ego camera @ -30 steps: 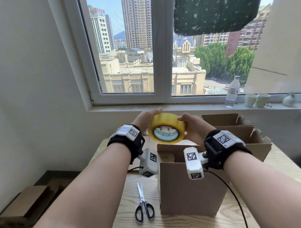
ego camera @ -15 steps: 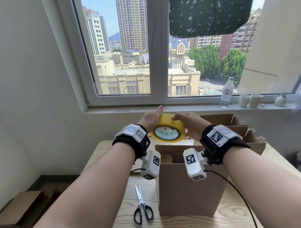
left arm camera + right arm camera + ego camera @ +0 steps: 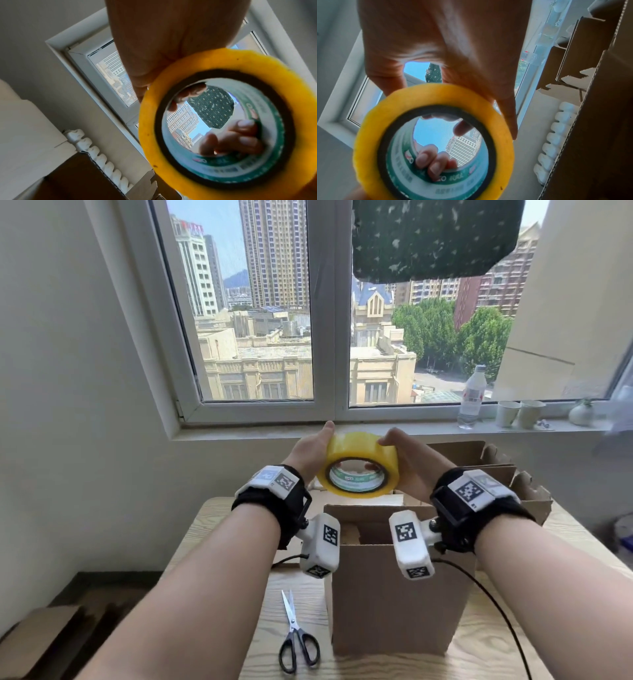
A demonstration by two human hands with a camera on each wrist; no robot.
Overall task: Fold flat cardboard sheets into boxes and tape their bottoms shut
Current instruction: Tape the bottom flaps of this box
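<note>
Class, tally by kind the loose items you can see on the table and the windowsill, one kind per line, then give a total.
Tape roll, held above the table by both hands: 1
Scissors: 1
Cardboard boxes, nearest and those behind: at least 3
Water bottle: 1
Paper cups: 2
Small white vase: 1
Total: at least 9
</note>
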